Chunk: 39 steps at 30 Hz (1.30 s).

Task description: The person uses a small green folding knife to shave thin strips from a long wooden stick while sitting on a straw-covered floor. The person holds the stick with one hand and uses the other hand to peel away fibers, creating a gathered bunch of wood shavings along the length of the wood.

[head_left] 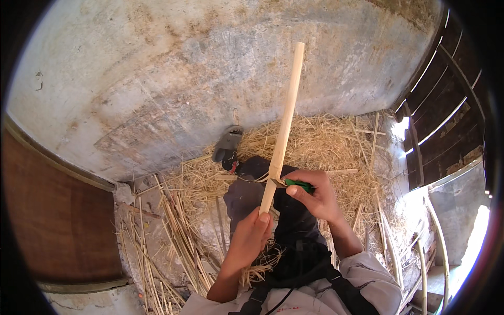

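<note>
A long pale wooden stick (287, 118) slants up and away from my lap, its far end in front of the wall. My left hand (251, 237) is closed around its near end. A green-handled knife (300, 185) sits in my right hand (320, 199), which is wrapped round the handle. The blade lies across the stick just beyond my left hand, mostly hidden by the wood and a curl. At the cut, a thin curled shaving (254, 180) sticks out to the left. More shavings (268, 262) hang by my left wrist.
Straw-like shavings (325, 144) cover the floor around my legs. Thin split strips (181, 226) lie in a bundle at left. A stained wall (184, 68) rises ahead, with a brown wooden panel (52, 210) at left. Several poles (438, 231) lean at right near dark slats (451, 110).
</note>
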Tool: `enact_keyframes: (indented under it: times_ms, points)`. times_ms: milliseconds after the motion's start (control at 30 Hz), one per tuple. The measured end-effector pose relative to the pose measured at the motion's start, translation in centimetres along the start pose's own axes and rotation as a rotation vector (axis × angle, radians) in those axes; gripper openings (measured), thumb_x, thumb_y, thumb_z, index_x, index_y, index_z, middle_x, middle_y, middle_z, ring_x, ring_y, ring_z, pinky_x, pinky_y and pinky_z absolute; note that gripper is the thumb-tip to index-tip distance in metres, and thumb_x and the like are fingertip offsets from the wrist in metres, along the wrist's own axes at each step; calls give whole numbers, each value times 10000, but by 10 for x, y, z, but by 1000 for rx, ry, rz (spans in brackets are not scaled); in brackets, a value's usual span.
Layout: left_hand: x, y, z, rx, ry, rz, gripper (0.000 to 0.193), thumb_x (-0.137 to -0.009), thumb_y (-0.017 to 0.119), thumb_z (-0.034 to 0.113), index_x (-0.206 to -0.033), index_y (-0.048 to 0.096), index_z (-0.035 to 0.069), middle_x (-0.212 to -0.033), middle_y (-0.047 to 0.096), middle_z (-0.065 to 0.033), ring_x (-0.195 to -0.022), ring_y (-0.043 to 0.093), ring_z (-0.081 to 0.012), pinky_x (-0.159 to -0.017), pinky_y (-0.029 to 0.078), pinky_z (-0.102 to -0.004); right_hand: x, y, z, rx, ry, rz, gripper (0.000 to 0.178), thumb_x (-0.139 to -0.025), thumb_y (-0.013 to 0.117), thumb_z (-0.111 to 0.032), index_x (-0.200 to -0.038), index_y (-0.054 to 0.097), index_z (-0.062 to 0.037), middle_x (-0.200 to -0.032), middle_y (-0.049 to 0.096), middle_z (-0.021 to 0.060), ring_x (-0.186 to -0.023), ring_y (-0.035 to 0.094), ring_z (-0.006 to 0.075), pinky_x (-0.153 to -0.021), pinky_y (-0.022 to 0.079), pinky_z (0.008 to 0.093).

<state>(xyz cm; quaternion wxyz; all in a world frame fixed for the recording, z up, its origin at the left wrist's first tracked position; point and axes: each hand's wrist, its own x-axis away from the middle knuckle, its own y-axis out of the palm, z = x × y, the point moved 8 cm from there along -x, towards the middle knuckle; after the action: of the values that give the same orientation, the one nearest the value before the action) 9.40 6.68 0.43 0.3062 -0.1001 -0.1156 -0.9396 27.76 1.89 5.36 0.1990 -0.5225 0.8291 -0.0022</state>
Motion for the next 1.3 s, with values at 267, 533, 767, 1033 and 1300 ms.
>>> enact_keyframes:
  times_ms: [267,533,767,1033,1300]
  points:
    - [-4,-4,1,-226,144,143,289,-1154,497,274,-1039,601,30,-674,466,38,-597,410,-44,-547,319,-266,14,3,-22,469,-233,145,294,-847,889,-280,-1031,793,-72,-793,701,55,-614,660,233,-551,489,351]
    - [1,-3,16,-427,229,268,265,-1127,534,224,-979,595,12,-664,488,7,-600,455,-64,-542,350,-285,18,1,-37,690,-292,239,312,-784,913,-319,-1006,806,-128,-719,630,18,-578,628,233,-537,484,371]
    - [3,0,20,-501,225,293,251,-1116,531,209,-998,590,-5,-659,540,-66,-579,527,-115,-536,403,-327,16,0,-40,726,-329,286,324,-773,917,-329,-1015,813,-141,-704,610,11,-570,616,225,-535,475,367]
    - [7,1,16,-576,253,346,264,-1120,542,227,-994,534,-5,-672,568,-215,-596,627,-392,-528,425,-450,15,3,-32,748,-326,318,326,-778,912,-334,-1038,824,-160,-684,586,5,-549,580,210,-521,435,359]
    - [3,-5,8,-450,201,278,217,-1107,562,188,-1004,563,-3,-640,517,-45,-562,520,-109,-518,395,-338,10,0,-26,665,-322,315,323,-773,920,-318,-1033,828,-151,-661,576,5,-540,578,204,-519,436,355]
